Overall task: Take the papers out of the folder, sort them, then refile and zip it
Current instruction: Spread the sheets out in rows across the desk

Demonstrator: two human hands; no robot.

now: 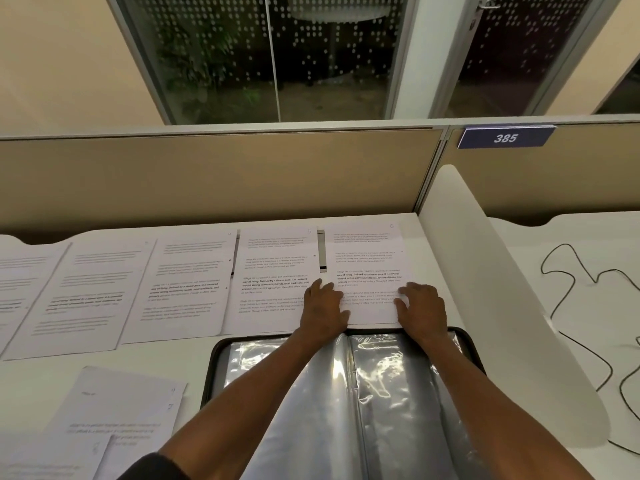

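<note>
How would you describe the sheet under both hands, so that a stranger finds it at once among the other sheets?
Start from the open zip folder near the desk's front edge. A row of printed sheets lies behind it; take the last one on the right, the sheet marked 6. It alone lies under the left hand and the right hand, nearest the white divider.

Bare desk (166,355) left of folder (381,393) — paper row (194,285) ahead, divider (498,289) blocks rt.

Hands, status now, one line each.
Left hand: open, flat across page 5 and page 6.
Right hand: open, fingers pressing on page 6.
</note>
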